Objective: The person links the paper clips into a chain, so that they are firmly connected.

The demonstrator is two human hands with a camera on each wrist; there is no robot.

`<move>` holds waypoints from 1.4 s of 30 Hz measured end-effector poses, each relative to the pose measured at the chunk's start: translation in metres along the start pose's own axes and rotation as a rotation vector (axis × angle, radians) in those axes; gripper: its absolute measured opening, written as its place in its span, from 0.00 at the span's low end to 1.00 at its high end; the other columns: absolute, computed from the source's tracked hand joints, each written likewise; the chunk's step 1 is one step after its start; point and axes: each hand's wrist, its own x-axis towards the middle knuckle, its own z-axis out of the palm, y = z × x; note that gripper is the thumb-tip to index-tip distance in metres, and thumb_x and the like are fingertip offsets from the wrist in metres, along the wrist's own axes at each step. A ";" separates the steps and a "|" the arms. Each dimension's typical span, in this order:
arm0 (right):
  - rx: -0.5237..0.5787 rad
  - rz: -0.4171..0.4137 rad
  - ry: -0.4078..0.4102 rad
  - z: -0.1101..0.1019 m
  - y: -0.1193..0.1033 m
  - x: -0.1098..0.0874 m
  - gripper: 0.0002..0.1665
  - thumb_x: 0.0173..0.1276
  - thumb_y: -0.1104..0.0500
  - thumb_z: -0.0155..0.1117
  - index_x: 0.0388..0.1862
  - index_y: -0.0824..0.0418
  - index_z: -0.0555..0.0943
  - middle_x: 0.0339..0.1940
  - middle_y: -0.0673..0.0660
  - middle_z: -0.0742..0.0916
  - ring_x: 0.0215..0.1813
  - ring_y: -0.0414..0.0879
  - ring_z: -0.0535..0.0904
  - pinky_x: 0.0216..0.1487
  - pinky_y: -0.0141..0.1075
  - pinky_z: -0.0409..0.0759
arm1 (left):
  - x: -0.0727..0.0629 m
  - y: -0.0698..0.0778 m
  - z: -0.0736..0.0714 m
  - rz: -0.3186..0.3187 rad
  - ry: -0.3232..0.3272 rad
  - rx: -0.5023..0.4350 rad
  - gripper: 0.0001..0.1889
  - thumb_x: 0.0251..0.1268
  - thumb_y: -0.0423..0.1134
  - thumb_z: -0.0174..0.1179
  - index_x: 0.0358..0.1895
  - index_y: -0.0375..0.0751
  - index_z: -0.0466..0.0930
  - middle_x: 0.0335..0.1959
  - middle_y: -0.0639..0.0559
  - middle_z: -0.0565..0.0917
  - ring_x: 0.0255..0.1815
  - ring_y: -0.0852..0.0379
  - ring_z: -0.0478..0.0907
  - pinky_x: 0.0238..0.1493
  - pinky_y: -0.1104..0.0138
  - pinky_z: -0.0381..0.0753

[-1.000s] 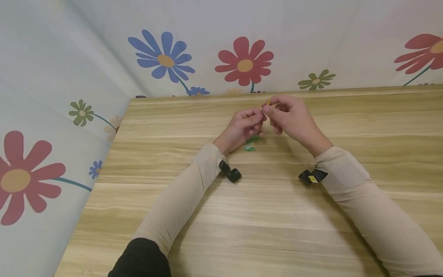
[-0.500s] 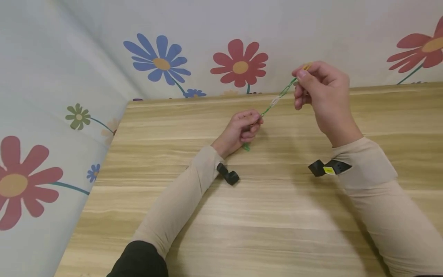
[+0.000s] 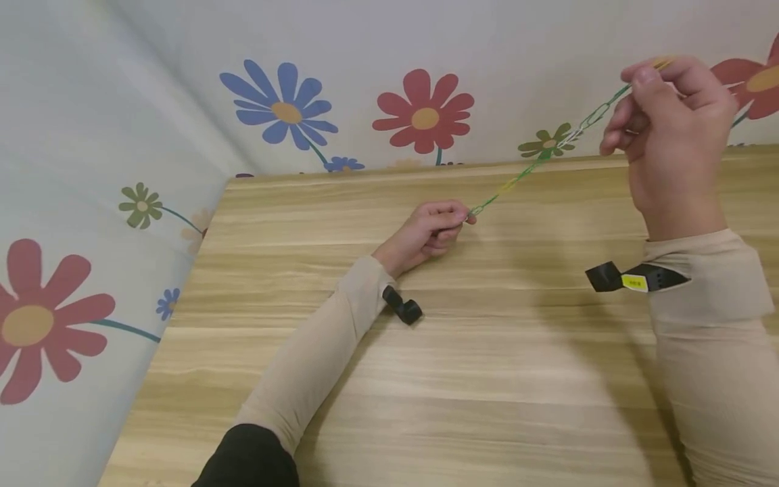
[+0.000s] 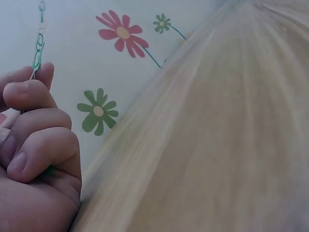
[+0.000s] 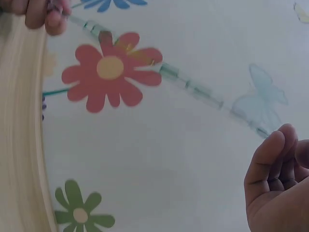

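Note:
A chain of linked paper clips (image 3: 510, 184) in green, yellow and white stretches diagonally between both hands. My left hand (image 3: 433, 228), low over the wooden table, pinches its lower end between thumb and forefinger. In the left wrist view, a bit of green shows inside the curled fingers (image 4: 43, 145) of that hand. My right hand (image 3: 678, 135) is raised at the upper right, thumb and forefinger pinching the top end, where a yellow clip (image 3: 662, 64) sticks out. From the right wrist, the chain looks taut and blurred; part of it is hidden in the left hand.
The wooden table (image 3: 462, 379) reaches back to a pale wall covering (image 3: 499, 81) printed with large flowers. Another covered wall (image 3: 73, 176) borders the table on the left. A black wrist camera (image 3: 403, 308) sits below the left cuff, another (image 3: 635, 279) at the right cuff.
The right hand has moved up and to the right, away from the left hand, drawing the chain out. Green and white clips earlier beneath the left hand no longer show there.

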 end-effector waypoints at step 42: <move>-0.377 0.358 -0.202 -0.045 0.018 0.016 0.11 0.70 0.64 0.67 0.35 0.73 0.81 0.28 0.60 0.83 0.27 0.48 0.82 0.29 0.34 0.85 | 0.005 0.006 -0.033 0.146 0.493 0.074 0.03 0.74 0.27 0.58 0.40 0.33 0.81 0.31 0.41 0.86 0.26 0.57 0.84 0.28 0.69 0.84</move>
